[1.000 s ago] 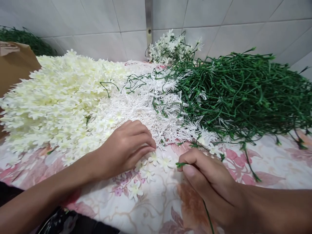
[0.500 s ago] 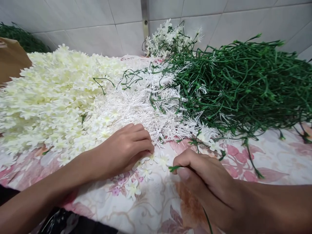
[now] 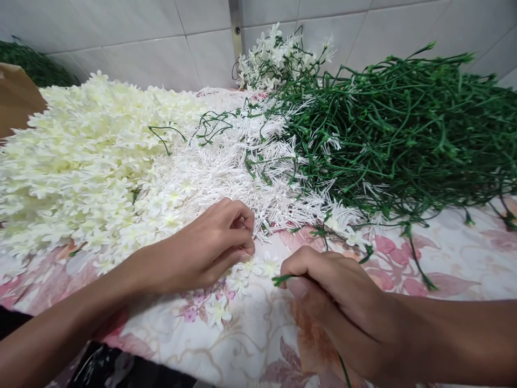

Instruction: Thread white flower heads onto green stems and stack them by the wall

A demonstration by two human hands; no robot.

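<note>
My right hand [image 3: 339, 302] is closed round a green stem [image 3: 281, 280]; its tip pokes out past the thumb and its tail hangs below the palm. To its left, my left hand [image 3: 214, 242] has its fingers curled together over the cloth, beside a few loose white flowers [image 3: 218, 311]. What it pinches, if anything, is hidden. Beyond the left hand lies a heap of thin white stamens [image 3: 226, 167]. Pale yellow-white flowers [image 3: 92, 156] are piled at the left, and green stems [image 3: 404, 129] at the right.
A flowered cloth [image 3: 242, 355] covers the surface. A bunch of white flowers with stems [image 3: 270, 59] stands at the back by the tiled wall [image 3: 145, 59]. Brown paper or card [image 3: 18, 99] is at the left edge, black plastic [image 3: 109, 366] at the bottom.
The fingers of my left hand have shifted, with the index finger raised and bent more. My right hand, still on the stem, sits slightly further left in the view.
</note>
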